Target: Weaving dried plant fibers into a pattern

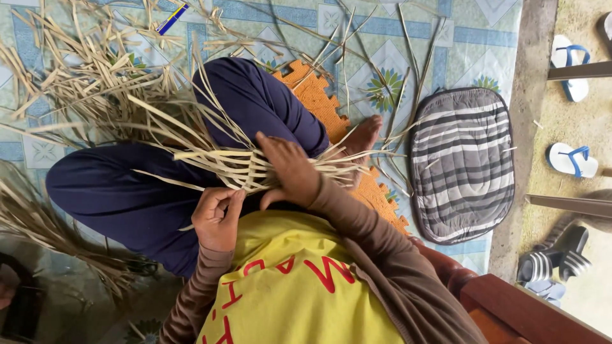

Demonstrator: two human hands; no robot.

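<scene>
Here, the left hand [218, 216] is pinching one pale strip, fingers closed on it, while the right hand [288, 171] — just beside it — is pressing down flat on the woven leaf strips [223, 162] lying across the person's lap, fingers gripping them.

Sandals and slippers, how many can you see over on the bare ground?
4, maybe more hidden. Two white sandals with blue straps: one near the top right, one below it. Two black-and-white striped slides lie lower right. A sliver at the top right corner may be another.
</scene>
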